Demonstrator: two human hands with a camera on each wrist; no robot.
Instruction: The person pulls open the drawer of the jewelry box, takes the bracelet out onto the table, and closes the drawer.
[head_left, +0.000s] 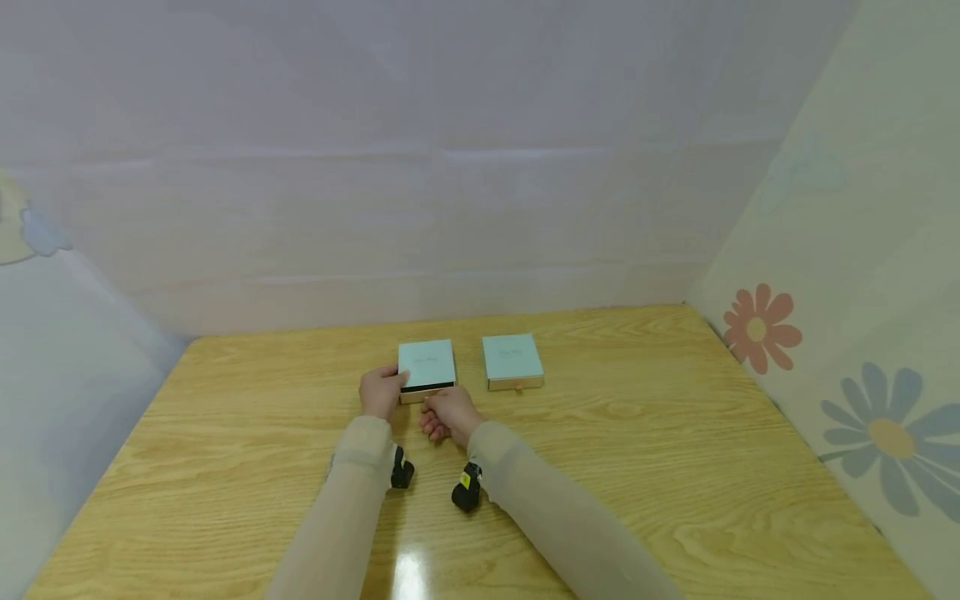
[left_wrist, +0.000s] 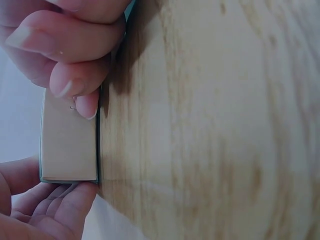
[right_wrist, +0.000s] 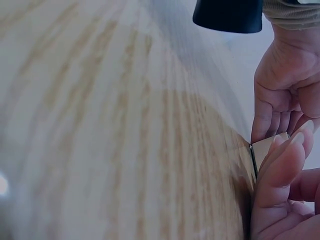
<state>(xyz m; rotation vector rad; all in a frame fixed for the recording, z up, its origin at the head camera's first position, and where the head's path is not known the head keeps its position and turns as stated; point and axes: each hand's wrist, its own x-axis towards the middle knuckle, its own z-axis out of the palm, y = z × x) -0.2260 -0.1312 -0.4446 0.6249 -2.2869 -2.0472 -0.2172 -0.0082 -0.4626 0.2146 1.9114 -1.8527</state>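
Observation:
A pale mint-green drawer box (head_left: 426, 360) lies near the back of the table, its drawer (head_left: 417, 397) slid slightly out at the front so that a dark strip shows. My left hand (head_left: 381, 392) grips the box's left side, thumb over the top edge and fingers along the side. At the drawer's front, my right hand (head_left: 453, 410) has curled fingers pinched at the middle, where they hide the pull tab. In the left wrist view the plain cream drawer front (left_wrist: 69, 142) stands between both hands.
A second mint-green box (head_left: 512, 357), closed, with a small tab (head_left: 518, 387) on its front, lies to the right. The wooden table (head_left: 675, 433) ends at a pale curtain (head_left: 435, 208) behind and a flower-patterned sheet (head_left: 840, 333) on the right.

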